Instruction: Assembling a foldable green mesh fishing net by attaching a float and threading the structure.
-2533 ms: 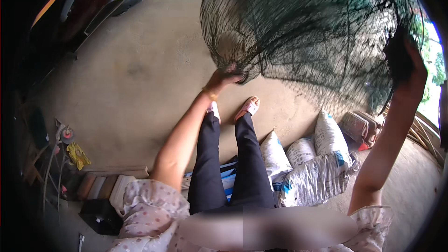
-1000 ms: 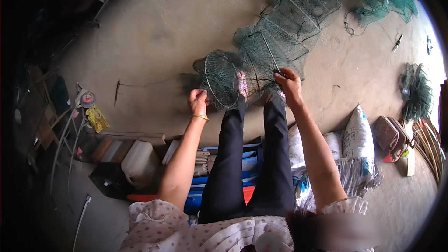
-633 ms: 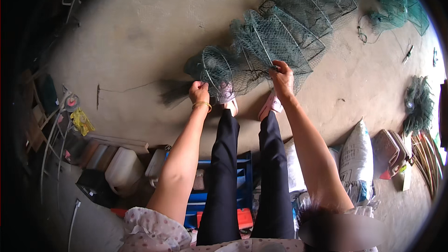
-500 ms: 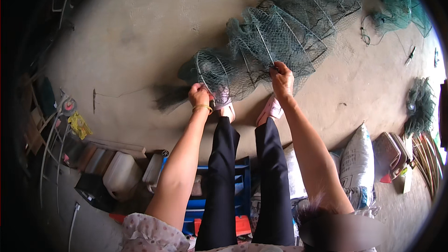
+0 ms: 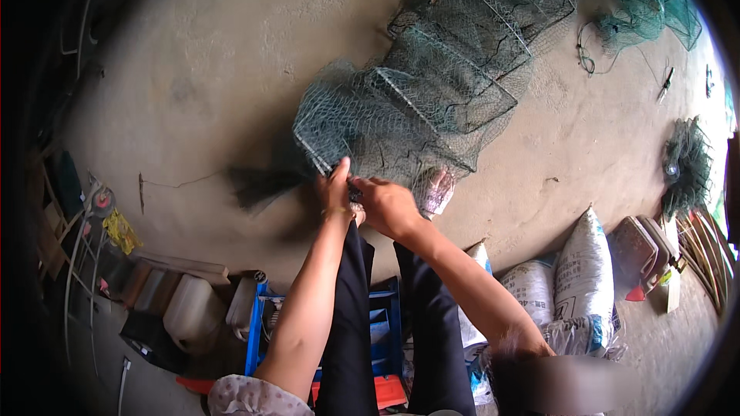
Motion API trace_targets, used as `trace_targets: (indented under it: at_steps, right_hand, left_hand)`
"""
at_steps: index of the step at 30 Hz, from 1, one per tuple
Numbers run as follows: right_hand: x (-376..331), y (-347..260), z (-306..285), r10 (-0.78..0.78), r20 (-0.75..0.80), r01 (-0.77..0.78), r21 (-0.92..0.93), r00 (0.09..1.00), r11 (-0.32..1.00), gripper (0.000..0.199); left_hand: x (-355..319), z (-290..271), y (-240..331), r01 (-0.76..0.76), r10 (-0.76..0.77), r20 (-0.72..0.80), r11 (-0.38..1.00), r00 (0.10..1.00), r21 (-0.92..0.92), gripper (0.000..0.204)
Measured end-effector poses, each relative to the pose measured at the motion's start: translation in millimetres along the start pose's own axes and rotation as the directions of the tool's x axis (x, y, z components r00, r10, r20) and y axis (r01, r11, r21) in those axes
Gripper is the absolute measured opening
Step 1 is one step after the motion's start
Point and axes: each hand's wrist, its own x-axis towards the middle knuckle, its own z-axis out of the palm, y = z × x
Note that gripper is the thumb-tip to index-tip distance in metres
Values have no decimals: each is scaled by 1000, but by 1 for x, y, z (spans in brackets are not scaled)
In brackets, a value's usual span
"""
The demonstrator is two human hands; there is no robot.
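Observation:
A long folding fish trap of dark green netting, with several thin metal frames, stretches from my hands toward the top of the view. My left hand is closed on the near end, where two or more frame bars lie together. Right beside it, my right hand has its fingers curled in at the same end; netting seems to be in its grip, though the fingertips are partly hidden. A dark tail of bunched net lies on the floor left of my left hand.
Another green net with a cord lies at upper right, and a bundled net at the right edge. White sacks, a blue stool-like frame and plastic containers stand around my legs. Thin poles lean at right.
My right hand has come left and down to my left hand, bringing its frame along. The near frames are now gathered together, and the netting has shifted left.

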Motion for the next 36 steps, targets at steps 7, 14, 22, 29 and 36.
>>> trace_targets:
  at_steps: [7,14,22,29,36]
  right_hand:
    - [4,62,-60,215,-229,-279,-299,949,913,25]
    - [-3,7,10,13,-226,5,78,974,997,10]
    - [-7,10,28,-162,-30,162,4,986,987,22]
    - [11,99,-36,81,-314,-157,-226,946,961,18]
    - [-23,39,37,-98,-125,105,47,987,993,24]
  left_hand:
    - [-28,-45,-36,-139,139,10,990,990,6,19]
    - [-9,-100,-69,-127,181,-69,869,981,478,67]
    - [58,-95,-81,-80,70,92,991,993,103,43]
    - [22,-42,-94,-56,48,105,996,993,70,52]
    - [1,-20,-63,87,-119,141,973,983,215,53]
